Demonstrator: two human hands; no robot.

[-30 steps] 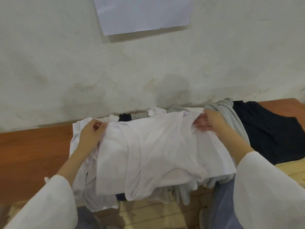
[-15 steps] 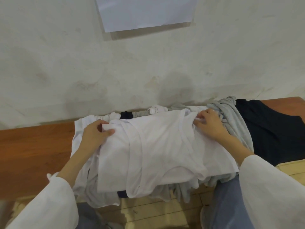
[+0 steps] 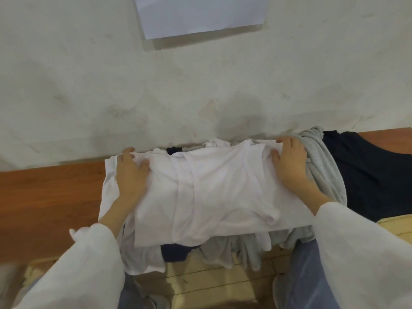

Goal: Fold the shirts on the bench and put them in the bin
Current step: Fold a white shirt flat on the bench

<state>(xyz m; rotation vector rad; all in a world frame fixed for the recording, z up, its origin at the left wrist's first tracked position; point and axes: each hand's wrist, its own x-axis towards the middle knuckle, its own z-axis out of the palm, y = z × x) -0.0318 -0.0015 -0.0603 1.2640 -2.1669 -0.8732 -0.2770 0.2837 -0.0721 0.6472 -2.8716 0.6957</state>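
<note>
Since the wooden bench (image 3: 44, 208) runs from 9 to 3 o'clock along the wall, it serves as the folding surface, with a heap of grey and dark shirts (image 3: 321, 175) piled from its middle toward 3. On top lies the white shirt (image 3: 218, 197), spread flat, probably so its sides can be turned in. The left hand (image 3: 131, 175), at the shirt's 9 o'clock edge, bunches cloth under curled fingers. The right hand (image 3: 289, 161), at 2 o'clock, lies flatter, and I cannot tell whether it pinches. No bin shows.

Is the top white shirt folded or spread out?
Spread out: the white shirt lies flat across the pile, near edge hanging over the bench front, left hand and right hand at its far corners.
</note>
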